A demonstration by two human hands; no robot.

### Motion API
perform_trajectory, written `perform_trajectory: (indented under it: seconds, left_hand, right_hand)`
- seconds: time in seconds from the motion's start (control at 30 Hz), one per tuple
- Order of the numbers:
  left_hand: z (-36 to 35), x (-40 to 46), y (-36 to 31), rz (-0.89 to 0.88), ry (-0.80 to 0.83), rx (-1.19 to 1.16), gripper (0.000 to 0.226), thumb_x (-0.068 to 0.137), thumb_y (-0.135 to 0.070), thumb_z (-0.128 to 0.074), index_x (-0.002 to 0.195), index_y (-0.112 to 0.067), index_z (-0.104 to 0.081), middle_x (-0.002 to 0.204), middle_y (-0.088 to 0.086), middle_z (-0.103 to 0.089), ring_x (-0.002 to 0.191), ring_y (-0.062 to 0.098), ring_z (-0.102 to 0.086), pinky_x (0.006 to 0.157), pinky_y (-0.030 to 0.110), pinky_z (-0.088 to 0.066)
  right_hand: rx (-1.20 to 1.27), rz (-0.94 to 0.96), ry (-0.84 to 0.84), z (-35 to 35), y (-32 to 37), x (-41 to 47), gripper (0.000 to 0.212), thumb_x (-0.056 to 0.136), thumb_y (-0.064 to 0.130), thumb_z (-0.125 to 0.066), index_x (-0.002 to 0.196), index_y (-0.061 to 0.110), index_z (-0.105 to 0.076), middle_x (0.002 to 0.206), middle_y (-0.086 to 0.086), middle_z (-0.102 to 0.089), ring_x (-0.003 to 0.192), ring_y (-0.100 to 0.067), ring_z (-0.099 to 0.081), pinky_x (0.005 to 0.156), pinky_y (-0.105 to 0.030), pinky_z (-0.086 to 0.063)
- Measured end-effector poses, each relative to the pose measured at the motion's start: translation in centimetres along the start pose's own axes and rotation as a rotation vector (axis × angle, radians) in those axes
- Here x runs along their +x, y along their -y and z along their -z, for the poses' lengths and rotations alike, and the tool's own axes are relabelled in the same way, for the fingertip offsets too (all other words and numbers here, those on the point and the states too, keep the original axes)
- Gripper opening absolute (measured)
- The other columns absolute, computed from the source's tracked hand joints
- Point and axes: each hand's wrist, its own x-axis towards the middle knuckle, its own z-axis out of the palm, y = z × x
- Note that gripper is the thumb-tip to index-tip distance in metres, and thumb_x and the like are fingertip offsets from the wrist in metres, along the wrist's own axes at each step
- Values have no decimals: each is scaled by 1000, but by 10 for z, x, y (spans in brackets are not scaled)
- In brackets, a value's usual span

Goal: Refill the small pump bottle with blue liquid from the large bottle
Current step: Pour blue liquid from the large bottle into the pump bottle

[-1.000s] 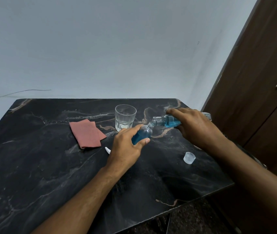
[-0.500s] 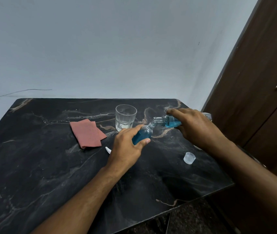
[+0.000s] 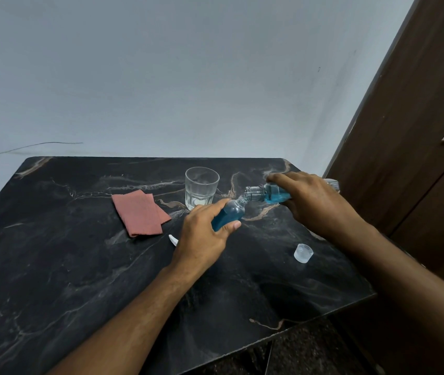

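Blue liquid is passing neck to neck, so steady both grips first: your left hand [image 3: 201, 236] is wrapped around the small pump bottle [image 3: 229, 215], tilted so its open neck points toward 2 o'clock, and your right hand [image 3: 312, 204] is clamped over the large bottle [image 3: 272, 194], laid almost flat with its mouth touching the small neck from that side. Keep the 2 openings touching and raise the large bottle's base slowly, so the stream stays thin enough for air to escape. Judging by the colour, the small bottle is over half full; level off before the shoulder. Out on the black marble table [image 3: 80, 266], the clear cap [image 3: 303, 253] waits at 4 o'clock of your left hand, the glass [image 3: 201, 190] at 12 o'clock, and the pink cloth [image 3: 139, 212] at 10 o'clock for drips.
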Motion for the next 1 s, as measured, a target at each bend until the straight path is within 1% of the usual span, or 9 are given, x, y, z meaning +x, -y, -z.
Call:
perform_trajectory:
  seconds: [0.1,0.23,0.3,0.4,0.57,0.67,0.77,0.87,1.0]
  left_hand:
    - [-1,0,0,-5,-4,-5,48,81,-31,-83,126,-31,-68,102,-13,-71,100,10,-59,86,22,-49]
    - [-1,1,1,-7,-6,4,48,81,-33,-82,126,-35,-66,99,-18,-68,98,8,-58,82,14,-44]
    - [-1,0,2,-4,-10,0,48,80,-32,-83,126,-35,-66,94,-24,-64,98,8,-59,83,16,-45]
    - [-1,0,1,-1,-4,4,50,80,-33,-82,128,-34,-66,91,-30,-58,98,9,-60,84,22,-50]
    - [-1,-1,1,-10,-6,-8,49,80,-32,-83,126,-34,-66,92,-25,-60,98,11,-60,85,29,-53]
    - [-1,-1,1,0,2,-11,50,81,-32,-82,128,-33,-66,98,-19,-64,99,10,-60,86,29,-53]
    - [-1,-1,1,5,3,-21,50,81,-31,-82,128,-33,-66,98,-18,-65,98,9,-60,85,27,-52]
    - [-1,-2,1,19,-5,-44,47,80,-31,-83,124,-37,-67,100,-17,-67,97,4,-60,84,25,-53]
    - [0,-2,-1,43,2,-81,51,80,-31,-83,123,-46,-60,100,-20,-70,97,-1,-62,84,24,-55]
  right_hand:
    - [-5,3,0,0,-2,0,60,88,3,-72,141,20,-50,129,-8,-66,110,-30,-64,91,-47,-54]
    - [-4,2,-5,-1,-1,0,61,87,4,-74,141,20,-50,129,-8,-66,111,-30,-64,91,-46,-54]
    - [-11,4,-3,-1,-1,0,62,87,4,-74,141,21,-49,130,-8,-66,111,-29,-64,91,-47,-55]
    - [-14,11,-8,-1,-2,1,63,86,4,-75,141,20,-50,130,-9,-66,111,-29,-64,92,-46,-55]
    - [-14,19,-14,-3,-2,1,64,84,3,-77,140,19,-51,127,-9,-67,109,-29,-65,90,-44,-56]
    - [-11,16,-20,-5,-3,1,64,84,4,-77,140,21,-50,128,-8,-67,109,-28,-65,90,-45,-56]
    - [-7,8,-22,-8,-3,0,63,86,4,-75,140,22,-49,127,-8,-67,109,-28,-65,90,-46,-56]
    - [8,0,-24,-9,-3,-1,61,87,5,-73,140,23,-48,126,-7,-67,109,-28,-64,89,-46,-55]
    - [23,-4,-32,-10,-3,-2,60,88,5,-73,140,22,-49,127,-7,-66,110,-29,-63,89,-46,-54]
